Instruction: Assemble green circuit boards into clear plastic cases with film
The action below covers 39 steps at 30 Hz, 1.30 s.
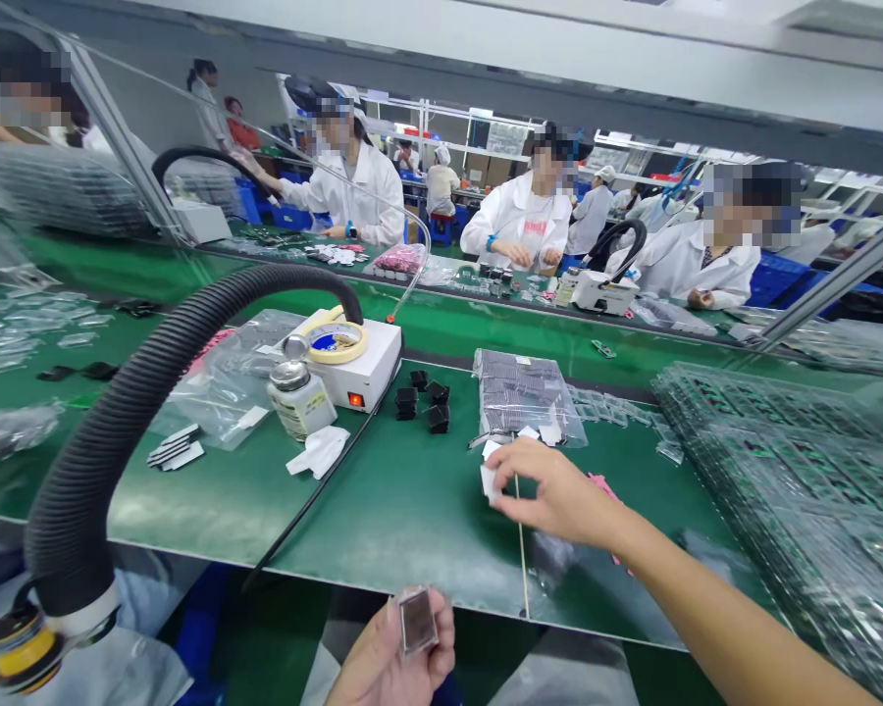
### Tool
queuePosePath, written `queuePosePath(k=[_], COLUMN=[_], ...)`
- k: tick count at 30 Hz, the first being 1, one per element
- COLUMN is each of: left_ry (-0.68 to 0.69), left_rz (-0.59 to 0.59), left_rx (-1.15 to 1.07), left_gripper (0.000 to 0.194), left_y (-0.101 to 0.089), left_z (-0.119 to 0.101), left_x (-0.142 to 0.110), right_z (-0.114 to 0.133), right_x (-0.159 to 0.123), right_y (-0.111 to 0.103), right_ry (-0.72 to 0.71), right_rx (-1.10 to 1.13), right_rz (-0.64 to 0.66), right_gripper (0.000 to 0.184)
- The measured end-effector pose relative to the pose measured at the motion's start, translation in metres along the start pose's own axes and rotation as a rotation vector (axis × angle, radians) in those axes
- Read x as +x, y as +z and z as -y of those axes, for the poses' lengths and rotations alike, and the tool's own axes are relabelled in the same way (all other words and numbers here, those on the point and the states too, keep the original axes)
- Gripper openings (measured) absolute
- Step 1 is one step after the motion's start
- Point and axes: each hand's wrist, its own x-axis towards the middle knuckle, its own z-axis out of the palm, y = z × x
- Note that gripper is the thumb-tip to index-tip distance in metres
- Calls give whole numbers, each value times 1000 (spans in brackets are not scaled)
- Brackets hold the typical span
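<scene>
My left hand (389,657) is closed around a small square part (417,623) with a clear rim and a dark brown face, held at the table's front edge. Over the bench, my right hand (551,490) has its thumb and forefinger curled together at a white square pad (490,480), pinching its edge. More white pads (550,432) lie just beyond that hand, against a clear bag (522,387) packed with rows of grey pieces. Left of the bag stand several small stacks of black square parts (438,417).
A black ribbed hose (191,333) arches from a white box (372,363) on the left. Near it are a pump bottle (299,397) and a tape roll (337,338). Clear trays (816,480) are piled at right. Co-workers (522,216) sit across the bench.
</scene>
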Motion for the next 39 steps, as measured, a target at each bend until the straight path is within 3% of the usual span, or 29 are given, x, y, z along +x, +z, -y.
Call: queuePosePath(k=[4, 7, 13, 18, 23, 32, 36, 39], left_ry=[40, 49, 51, 46, 50, 15, 1, 7], left_rz=[48, 78, 34, 96, 153, 116, 92, 122], left_rx=[63, 60, 62, 83, 114, 102, 68, 62], left_gripper=[38, 32, 29, 31, 30, 32, 29, 30], left_y=[9, 9, 5, 6, 3, 4, 6, 7], left_z=[5, 10, 11, 9, 7, 9, 11, 11], left_x=[0, -1, -4, -9, -10, -12, -11, -9], right_z=[44, 58, 64, 67, 69, 73, 73, 76], right_x=[-31, -45, -52, -51, -49, -50, -58, -67], right_y=[17, 30, 38, 39, 39, 32, 34, 46], right_ry=[-98, -83, -68, -77, -57, 97, 148, 23], right_rx=[141, 169, 176, 213, 272, 412, 457, 322], right_rz=[58, 117, 142, 129, 106, 149, 73, -69], right_gripper=[3, 5, 10, 5, 14, 9, 3, 10])
